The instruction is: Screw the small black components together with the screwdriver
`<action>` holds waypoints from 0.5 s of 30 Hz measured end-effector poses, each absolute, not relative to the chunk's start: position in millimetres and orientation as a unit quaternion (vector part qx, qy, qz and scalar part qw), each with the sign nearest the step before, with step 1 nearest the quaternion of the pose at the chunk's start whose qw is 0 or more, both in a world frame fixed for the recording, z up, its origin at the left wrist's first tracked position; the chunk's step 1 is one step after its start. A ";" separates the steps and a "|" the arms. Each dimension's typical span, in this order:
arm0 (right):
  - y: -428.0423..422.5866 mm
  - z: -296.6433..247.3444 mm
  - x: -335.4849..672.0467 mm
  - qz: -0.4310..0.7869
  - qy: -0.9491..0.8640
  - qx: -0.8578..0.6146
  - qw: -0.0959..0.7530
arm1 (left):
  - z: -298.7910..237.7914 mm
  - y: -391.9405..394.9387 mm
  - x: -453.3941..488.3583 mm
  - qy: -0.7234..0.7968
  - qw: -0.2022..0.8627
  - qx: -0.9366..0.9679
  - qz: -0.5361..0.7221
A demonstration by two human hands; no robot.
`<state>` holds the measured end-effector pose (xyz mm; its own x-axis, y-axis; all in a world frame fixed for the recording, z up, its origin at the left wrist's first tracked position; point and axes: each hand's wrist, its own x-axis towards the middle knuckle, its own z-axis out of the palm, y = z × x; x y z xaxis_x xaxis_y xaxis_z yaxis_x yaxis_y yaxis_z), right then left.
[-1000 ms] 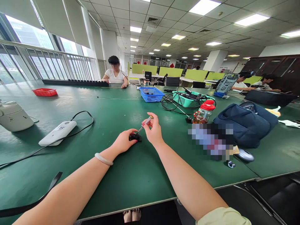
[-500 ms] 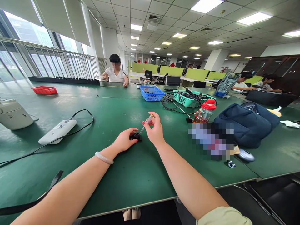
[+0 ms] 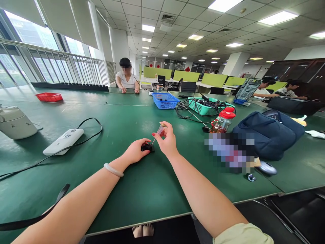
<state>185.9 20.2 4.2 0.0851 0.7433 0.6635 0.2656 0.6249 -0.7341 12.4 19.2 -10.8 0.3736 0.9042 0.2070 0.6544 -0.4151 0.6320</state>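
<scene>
On the green tabletop, my left hand is closed around a small black part, which rests on the surface; its exact kind is too small to make out. My right hand pinches a small screwdriver with a clear handle. The tool is tilted, handle up to the right, and its thin metal shaft points down to the top of the black part. Whether the tip sits in a screw cannot be seen.
Behind my hands stand a blue basket and a teal basket with cables. Rightward are a red-lidded jar and a navy bag. A white power bank, a white kettle-like vessel and a red tray lie leftward. A person sits opposite.
My hands keep nearly the same pose, with the screwdriver's handle shifted slightly left and more upright. The person opposite has brought one hand down to the table.
</scene>
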 end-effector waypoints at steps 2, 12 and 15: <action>20.2 3.9 185.6 0.192 -0.650 -0.389 0.624 | -10.6 19.2 12.5 0.488 0.228 0.798 0.268; 18.4 5.9 186.3 0.186 -0.653 -0.395 0.619 | -9.7 19.0 12.3 0.485 0.201 0.813 0.253; 17.8 7.2 186.3 0.176 -0.653 -0.395 0.622 | -10.4 18.8 11.8 0.483 0.196 0.817 0.249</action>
<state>186.3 17.8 7.2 0.0849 0.7348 0.6730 0.2957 0.6264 -0.7212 11.8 18.8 -10.4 0.4107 0.8856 0.2169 0.6910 -0.4575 0.5597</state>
